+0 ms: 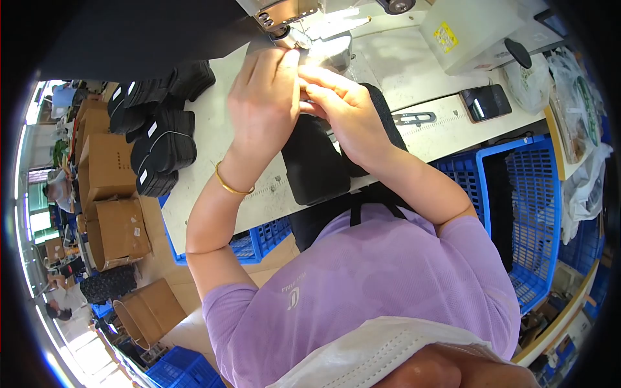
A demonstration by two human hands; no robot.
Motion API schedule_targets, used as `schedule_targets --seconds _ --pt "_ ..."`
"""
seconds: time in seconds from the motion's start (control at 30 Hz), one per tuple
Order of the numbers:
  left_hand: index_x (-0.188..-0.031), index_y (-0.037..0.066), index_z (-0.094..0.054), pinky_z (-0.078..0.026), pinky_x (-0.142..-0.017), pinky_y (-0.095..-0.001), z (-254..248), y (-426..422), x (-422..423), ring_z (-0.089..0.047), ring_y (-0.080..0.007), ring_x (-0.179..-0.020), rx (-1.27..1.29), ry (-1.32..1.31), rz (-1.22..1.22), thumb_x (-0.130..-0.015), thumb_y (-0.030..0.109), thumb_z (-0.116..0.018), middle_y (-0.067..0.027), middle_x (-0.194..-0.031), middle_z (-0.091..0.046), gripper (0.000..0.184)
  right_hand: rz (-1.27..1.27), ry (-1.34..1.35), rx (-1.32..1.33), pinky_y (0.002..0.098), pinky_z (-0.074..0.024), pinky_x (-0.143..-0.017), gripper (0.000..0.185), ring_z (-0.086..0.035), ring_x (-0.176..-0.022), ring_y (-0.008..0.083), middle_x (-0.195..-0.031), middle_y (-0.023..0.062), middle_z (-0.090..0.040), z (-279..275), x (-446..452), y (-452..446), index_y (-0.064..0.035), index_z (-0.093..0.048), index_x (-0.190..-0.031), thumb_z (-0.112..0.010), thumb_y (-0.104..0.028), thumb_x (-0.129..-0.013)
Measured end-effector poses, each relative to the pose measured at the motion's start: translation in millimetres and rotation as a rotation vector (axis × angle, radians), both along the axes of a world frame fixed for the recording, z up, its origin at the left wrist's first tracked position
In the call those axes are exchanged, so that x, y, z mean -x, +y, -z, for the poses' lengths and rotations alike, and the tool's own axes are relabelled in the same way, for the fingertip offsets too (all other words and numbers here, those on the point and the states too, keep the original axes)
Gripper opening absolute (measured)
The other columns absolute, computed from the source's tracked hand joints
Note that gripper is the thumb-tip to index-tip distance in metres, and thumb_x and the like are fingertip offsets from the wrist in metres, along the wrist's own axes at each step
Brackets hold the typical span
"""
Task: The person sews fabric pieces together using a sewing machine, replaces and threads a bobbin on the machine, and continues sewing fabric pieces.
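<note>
My left hand [262, 97], a gold bangle below its wrist, is closed with bent fingers just under the sewing machine head [284, 14]. Fingertips of my right hand [349, 113] are pinched together and meet the left hand's; anything between them is too hidden to make out. Beneath both hands a flat black padded piece [314, 165] lies on the white table and hangs slightly over its front edge. Another black piece [383, 110] with a fuzzy surface shows beyond my right wrist.
Bundles of black pieces with white labels [165, 145] are stacked on the left of the table [217, 145]. A grey cutter-like tool [415, 118] and a phone [485, 103] lie on the right. Blue crates [537, 213] stand below; cardboard boxes [110, 168] are at left.
</note>
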State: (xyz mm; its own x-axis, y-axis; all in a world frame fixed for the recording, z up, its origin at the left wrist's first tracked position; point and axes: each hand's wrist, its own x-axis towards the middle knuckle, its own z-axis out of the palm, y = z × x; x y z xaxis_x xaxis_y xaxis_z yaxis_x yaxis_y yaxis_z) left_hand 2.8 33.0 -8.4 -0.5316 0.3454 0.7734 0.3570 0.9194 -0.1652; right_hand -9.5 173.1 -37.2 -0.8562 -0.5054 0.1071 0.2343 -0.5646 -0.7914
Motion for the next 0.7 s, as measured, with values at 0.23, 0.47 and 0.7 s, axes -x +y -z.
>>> schedule_targets --seconds 0.23,0.47,0.7 --pt "-0.103 -0.003 -0.068 -0.052 -0.08 -0.0292 -21.8 -25.2 -10.7 -0.066 -0.0247 -0.089 -0.209 -0.219 0.092 -0.079 -0.006 -0.066 -0.0117 -0.101 -0.068 0.025 -0.048 0.086 -0.053 0.0317 -0.0493 -0.099 0.035 -0.06 -0.112 0.0158 -0.125 0.0128 -0.061 0.4 2.3 8.5 0.0086 -0.053 -0.128 -0.052 -0.009 -0.098" --pt "-0.092 -0.002 -0.068 -0.052 -0.067 -0.0302 -27.2 16.8 -29.8 -0.065 -0.0226 -0.074 -0.537 -0.298 0.176 -0.076 -0.006 -0.068 -0.0097 -0.088 -0.066 0.017 -0.024 0.283 -0.238 0.0228 -0.0518 -0.077 0.02 -0.055 -0.082 0.0032 -0.091 0.001 -0.063 -5.3 2.6 25.7 0.0034 -0.061 -0.108 -0.056 -0.011 -0.095" --pt "-0.098 -0.005 -0.067 -0.053 -0.069 -0.0352 11.5 31.2 -33.4 -0.062 -0.0288 -0.083 -0.195 -0.06 0.072 -0.065 -0.01 -0.068 -0.0148 -0.099 -0.062 0.034 0.004 0.281 -0.362 0.0257 -0.0569 -0.068 0.022 -0.067 -0.071 0.0112 -0.079 0.0075 -0.068 -6.6 -1.8 46.0 0.0047 -0.064 -0.1 -0.052 -0.013 -0.097"
